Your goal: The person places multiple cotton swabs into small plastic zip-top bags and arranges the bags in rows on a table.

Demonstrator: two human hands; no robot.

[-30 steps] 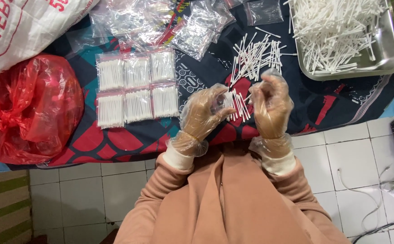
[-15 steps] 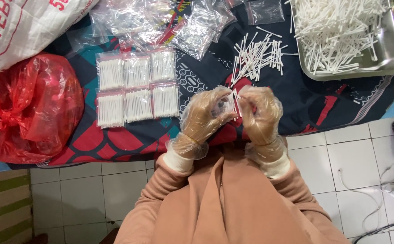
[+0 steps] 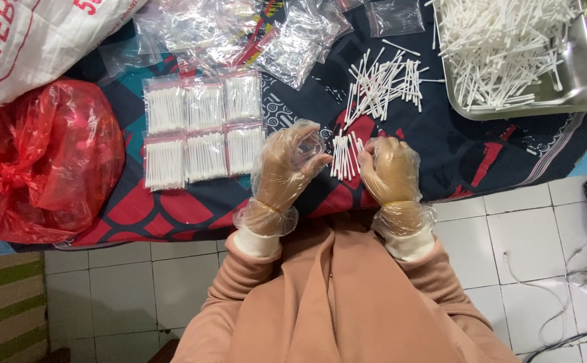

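Both my hands wear thin clear plastic gloves. My left hand [image 3: 287,161] holds a small empty clear plastic bag [image 3: 307,145] pinched open at its mouth. My right hand [image 3: 389,167] is closed on a small bunch of white cotton swabs [image 3: 344,156] that sticks out between the two hands. A loose pile of white swabs [image 3: 384,84] lies on the dark patterned cloth [image 3: 482,154] just beyond my hands. Several filled packets of swabs [image 3: 203,128] lie in two neat rows to the left of my left hand.
A steel tray [image 3: 586,74] heaped with white swabs sits at the top right. Empty clear bags [image 3: 240,33] are heaped at the top centre. A red plastic bag [image 3: 38,161] and a white sack [image 3: 31,40] lie left. White tiled floor [image 3: 522,228] and cables [image 3: 576,269] lie right.
My hands have drawn apart and lowered towards the cloth. The right hand now grips the swab bunch lower, while the left hand keeps the small bag.
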